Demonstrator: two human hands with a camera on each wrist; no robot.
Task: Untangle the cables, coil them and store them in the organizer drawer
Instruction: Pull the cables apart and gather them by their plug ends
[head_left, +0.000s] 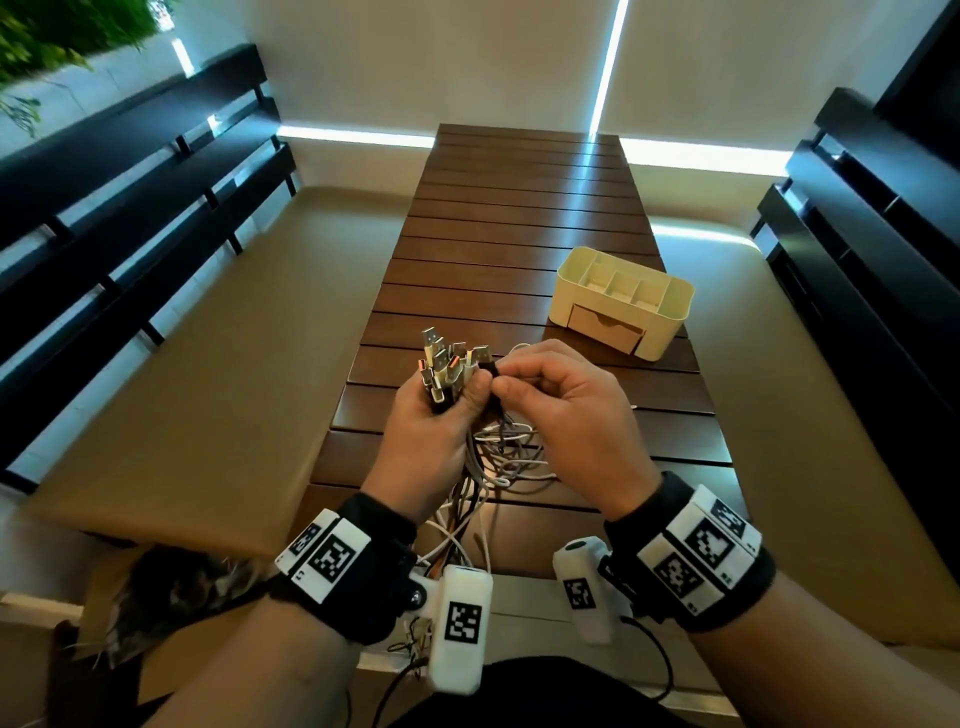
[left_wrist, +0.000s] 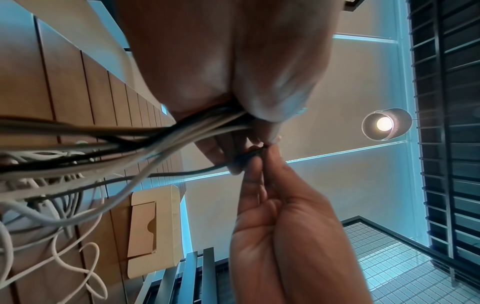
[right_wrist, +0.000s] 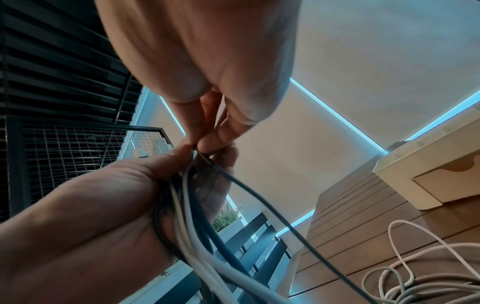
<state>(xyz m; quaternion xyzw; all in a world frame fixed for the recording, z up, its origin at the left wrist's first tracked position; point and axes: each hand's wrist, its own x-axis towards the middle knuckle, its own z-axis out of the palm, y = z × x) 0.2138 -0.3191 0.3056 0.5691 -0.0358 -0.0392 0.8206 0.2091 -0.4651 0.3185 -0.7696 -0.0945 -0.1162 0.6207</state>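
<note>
A slatted wooden table (head_left: 519, 218) is seen beneath both hands, with dark benches to either side. Ahead and to the right of the right hand (head_left: 566, 415), a cream organizer (head_left: 670, 306) is set on the table, its drawer (head_left: 605, 330) closed; nothing can be made out in its top compartments. A bundle of cables (head_left: 488, 467) is gripped in the curled left hand (head_left: 431, 431), the plugs (head_left: 447, 364) sticking up above the fist, the loose lengths trailing onto the table below the wrists. 1 black cable (right_wrist: 259, 197) is pinched between right thumb and fingertips, just beside the left thumb. How the strands cross within the fist is hidden.
</note>
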